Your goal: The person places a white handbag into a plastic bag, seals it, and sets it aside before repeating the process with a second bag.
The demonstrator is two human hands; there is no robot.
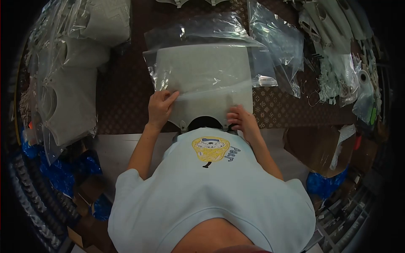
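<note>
A light grey knit garment (pixel 202 67) lies flat in front of me, with a curved cut-out along its near edge. A clear plastic bag (pixel 202 31) covers its far part, and the bag's edge runs slanted across the garment. My left hand (pixel 160 107) is at the left end of that edge, thumb and fingers closed on the plastic. Over the garment's near right corner, my right hand (pixel 243 120) holds nothing, its fingers loosely bent and apart.
More clear bags (pixel 280 46) lie at the back right. Bagged grey garments (pixel 69 101) are piled on the left. On the right are grey garments (pixel 333 21) and a bundle of strings with tags (pixel 331 78). A cardboard box (pixel 314 147) stands at the near right, beside blue plastic (pixel 325 183).
</note>
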